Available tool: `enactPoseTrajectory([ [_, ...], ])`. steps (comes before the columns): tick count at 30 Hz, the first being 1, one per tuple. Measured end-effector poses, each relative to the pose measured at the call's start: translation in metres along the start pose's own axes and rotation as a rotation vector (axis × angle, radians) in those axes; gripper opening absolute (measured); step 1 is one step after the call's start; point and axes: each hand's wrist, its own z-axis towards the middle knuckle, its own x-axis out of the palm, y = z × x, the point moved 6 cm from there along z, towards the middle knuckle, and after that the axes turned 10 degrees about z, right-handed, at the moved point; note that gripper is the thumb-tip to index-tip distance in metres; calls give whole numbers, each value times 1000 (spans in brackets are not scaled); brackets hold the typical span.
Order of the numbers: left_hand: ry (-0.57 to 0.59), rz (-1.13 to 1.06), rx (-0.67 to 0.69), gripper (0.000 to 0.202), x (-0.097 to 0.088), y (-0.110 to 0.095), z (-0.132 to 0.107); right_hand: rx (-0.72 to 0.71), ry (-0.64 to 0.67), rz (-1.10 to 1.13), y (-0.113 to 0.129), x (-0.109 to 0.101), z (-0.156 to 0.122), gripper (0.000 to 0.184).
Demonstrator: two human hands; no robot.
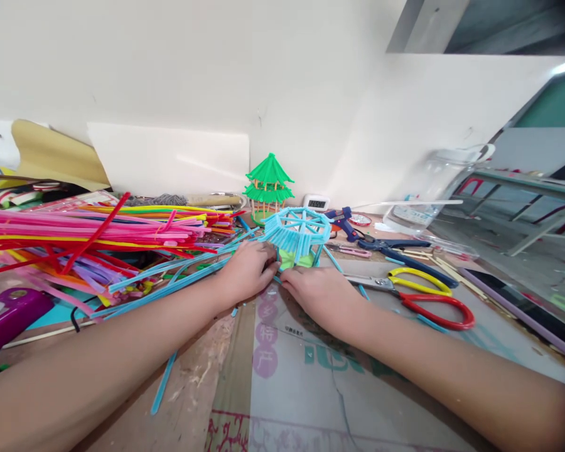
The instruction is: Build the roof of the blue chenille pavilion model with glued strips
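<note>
A small pavilion model (297, 229) made of light blue pipe cleaners stands in front of me, with a spoked frame on top and a light green base. My left hand (248, 273) closes its fingers at the model's lower left edge. My right hand (321, 294) pinches at the front of the same base, its fingertips close to the left ones. A bit of blue shows between the hands; the exact grip is hidden by the fingers. Loose blue pipe cleaners (169, 290) run out beneath my left wrist.
A green-roofed pavilion (269, 179) stands behind. Bundled coloured pipe cleaners (89, 229) and a purple tool (16, 317) lie left. Scissors (433, 300), pliers (400, 245), a glue gun (344, 221), a phone (522, 307) and a clear jug (421, 188) are right. A small digital clock (316, 202) stands by the wall.
</note>
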Motion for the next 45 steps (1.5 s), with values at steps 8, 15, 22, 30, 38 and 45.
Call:
enactPoseTrajectory([
  [8,-18,5,-12,20,-1,0,0,-34,108,-45,4,-5,-6,15],
  [15,-23,-8,-13,17,-1,0,-1,69,6,0,-1,-5,-1,28],
  [22,2,21,10,19,1,0,0,65,9,-28,-6,4,1,18],
  [30,-19,12,19,18,0,-1,0,70,-65,-11,-4,3,-1,30],
  [38,-11,6,0,18,-2,-1,0,-9,-65,-46,-2,2,-1,16],
  [45,-20,-8,-7,16,2,1,1,124,-227,570,-15,-12,-21,8],
])
